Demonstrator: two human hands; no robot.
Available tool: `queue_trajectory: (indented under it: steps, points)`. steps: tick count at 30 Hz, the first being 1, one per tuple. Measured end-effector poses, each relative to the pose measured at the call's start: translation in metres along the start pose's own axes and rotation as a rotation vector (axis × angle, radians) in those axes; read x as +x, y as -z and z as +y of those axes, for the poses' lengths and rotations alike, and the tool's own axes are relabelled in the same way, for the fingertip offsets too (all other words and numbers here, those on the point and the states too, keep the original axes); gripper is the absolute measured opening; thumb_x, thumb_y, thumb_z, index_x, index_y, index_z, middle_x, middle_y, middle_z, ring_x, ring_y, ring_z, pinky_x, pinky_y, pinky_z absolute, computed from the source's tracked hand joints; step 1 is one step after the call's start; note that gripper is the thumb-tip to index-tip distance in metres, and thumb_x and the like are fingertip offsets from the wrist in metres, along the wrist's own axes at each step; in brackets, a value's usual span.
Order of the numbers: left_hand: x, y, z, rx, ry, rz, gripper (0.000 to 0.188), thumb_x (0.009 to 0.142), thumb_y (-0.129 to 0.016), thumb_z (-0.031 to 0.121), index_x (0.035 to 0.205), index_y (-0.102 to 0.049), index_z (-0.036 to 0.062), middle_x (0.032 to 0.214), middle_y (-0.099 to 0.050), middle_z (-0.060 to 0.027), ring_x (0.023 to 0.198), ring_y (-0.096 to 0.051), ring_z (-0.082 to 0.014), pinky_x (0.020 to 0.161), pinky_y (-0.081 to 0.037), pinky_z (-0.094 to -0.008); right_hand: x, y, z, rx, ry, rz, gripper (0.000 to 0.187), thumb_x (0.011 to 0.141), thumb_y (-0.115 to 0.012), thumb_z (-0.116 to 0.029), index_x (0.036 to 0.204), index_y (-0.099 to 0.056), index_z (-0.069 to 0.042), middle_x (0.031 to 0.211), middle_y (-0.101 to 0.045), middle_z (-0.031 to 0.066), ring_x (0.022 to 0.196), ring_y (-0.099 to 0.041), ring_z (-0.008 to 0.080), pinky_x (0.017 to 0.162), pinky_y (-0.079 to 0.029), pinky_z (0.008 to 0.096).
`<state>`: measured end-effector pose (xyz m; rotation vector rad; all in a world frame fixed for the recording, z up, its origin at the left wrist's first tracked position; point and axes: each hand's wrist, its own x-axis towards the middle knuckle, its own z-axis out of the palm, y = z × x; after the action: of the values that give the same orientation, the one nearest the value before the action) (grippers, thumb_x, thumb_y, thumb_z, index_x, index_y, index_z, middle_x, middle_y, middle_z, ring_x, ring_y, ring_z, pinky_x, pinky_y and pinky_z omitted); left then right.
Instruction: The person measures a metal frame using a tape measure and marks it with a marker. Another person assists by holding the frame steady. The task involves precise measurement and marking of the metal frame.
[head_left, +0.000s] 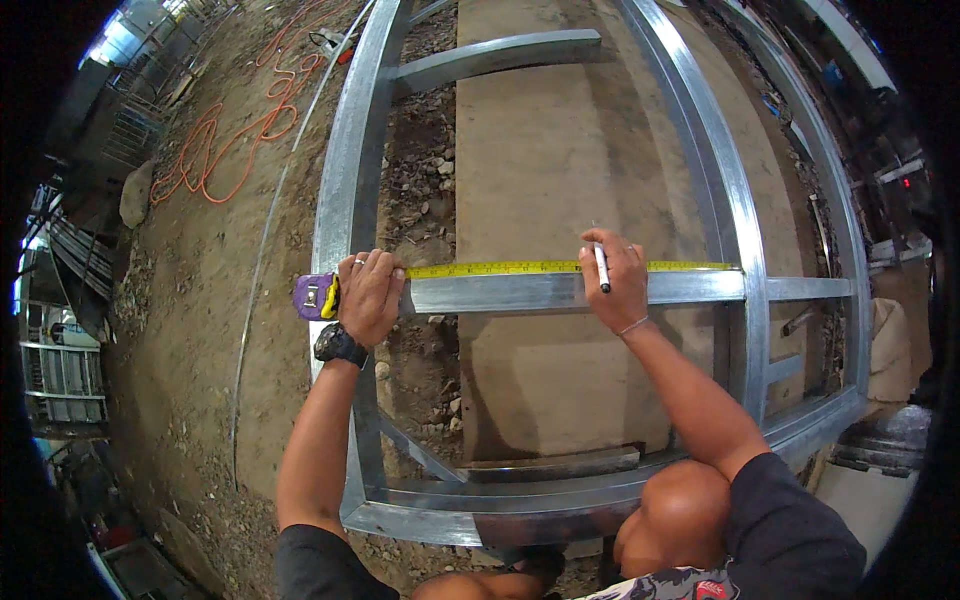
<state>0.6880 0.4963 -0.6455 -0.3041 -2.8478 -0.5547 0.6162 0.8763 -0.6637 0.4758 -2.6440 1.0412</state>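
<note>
A tape measure with a purple and yellow case (316,297) rests at the left rail of a metal frame. Its yellow blade (500,269) runs out to the right along a galvanized crossbar (480,294), as far as the middle rail. My left hand (370,295), with a black watch on its wrist, closes over the blade right beside the case, fingers pressed together. Farther right, my right hand (622,280) grips a white marker (601,268) with a black end, just over the crossbar and blade. The fingertips under the marker are partly hidden.
The frame's left rail (345,180) and middle rail (715,130) run away from me, over boards (540,150) and stony dirt. An orange cord (205,150) lies coiled at the far left. My knee (680,505) is close to the near rail (420,522).
</note>
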Motion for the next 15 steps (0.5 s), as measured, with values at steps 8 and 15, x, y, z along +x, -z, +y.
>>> queue_trajectory:
  steps: [8,15]
  points:
    - [0.002,-0.015,-0.007,-0.013,-0.070,0.102,0.007,0.098,-0.062,0.014,0.099,-0.062,0.0064,0.096,-0.060,-0.0144,0.099,-0.058,-0.0380,0.098,-0.040,-0.0501,0.001,-0.007,0.014,-0.062,-0.045,-0.079,0.021,0.101,-0.069,-0.026,0.119,-0.068,-0.014,0.105,-0.076,0.0101,0.099,-0.071,0.0310,0.094,-0.045,0.0469]
    - [0.000,-0.009,-0.002,-0.001,0.078,0.029,0.009,0.102,-0.057,0.014,0.099,-0.058,0.0061,0.096,-0.056,-0.0124,0.099,-0.055,-0.0354,0.098,-0.038,-0.0463,0.007,-0.007,0.011,-0.161,0.172,0.013,0.021,0.098,-0.070,-0.019,0.118,-0.066,-0.016,0.110,-0.075,0.0040,0.106,-0.070,0.0271,0.096,-0.043,0.0448]
